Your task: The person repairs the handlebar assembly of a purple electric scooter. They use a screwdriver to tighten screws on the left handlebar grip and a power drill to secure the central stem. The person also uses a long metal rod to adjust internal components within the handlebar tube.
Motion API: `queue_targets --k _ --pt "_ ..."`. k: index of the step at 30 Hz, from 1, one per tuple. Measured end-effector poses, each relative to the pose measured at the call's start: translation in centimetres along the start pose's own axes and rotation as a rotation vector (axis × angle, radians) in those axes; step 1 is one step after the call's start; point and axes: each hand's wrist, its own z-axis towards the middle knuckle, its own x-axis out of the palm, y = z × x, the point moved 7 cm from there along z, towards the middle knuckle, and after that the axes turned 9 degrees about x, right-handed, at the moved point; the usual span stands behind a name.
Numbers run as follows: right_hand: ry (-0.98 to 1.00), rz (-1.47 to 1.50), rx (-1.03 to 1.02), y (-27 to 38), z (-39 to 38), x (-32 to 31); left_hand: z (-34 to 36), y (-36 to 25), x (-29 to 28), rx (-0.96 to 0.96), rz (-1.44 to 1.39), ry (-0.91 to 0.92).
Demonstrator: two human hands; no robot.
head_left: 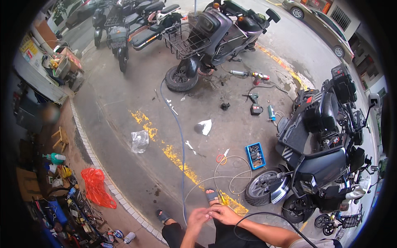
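Observation:
My left hand (197, 219) and my right hand (224, 214) meet in front of my body, at the lower middle. Their fingers are bent and touch at the tips. Anything between those fingertips is too small or hidden to make out. The left hand is slightly blurred. Across my right forearm loops a thin black cable (264, 213). Just beyond the hands, a pale hose (216, 177) lies in coils on the ground, and a blue hose (180, 136) runs away toward the scooter with the front basket.
A blue tray (263, 160) of small tools and scissors (222, 156) lie ahead. Farther off are a wrench (190, 145), a cordless drill (254, 104) and a plastic bag (140, 141). Scooters stand ahead (215, 37) and right (322, 165). A red bag (97, 188) lies left, beyond the tiled kerb.

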Motion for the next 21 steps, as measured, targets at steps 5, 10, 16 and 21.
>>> queue_targets --k 5,10,16,21 --pt "-0.029 -0.054 -0.139 4.9 -8.5 -5.1 -4.9 -5.4 8.5 0.043 0.145 0.148" --pt "-0.201 -0.102 -0.072 7.4 -11.2 -12.8 -5.4 -13.6 20.0 0.122 0.095 0.254" --pt "-0.291 -0.077 -0.001 9.4 -10.9 -21.6 -0.3 -16.9 27.8 -0.011 0.017 0.33" --pt "-0.522 -0.026 -0.024 8.6 -8.1 -30.1 9.9 -18.1 33.3 -0.048 0.136 0.482"
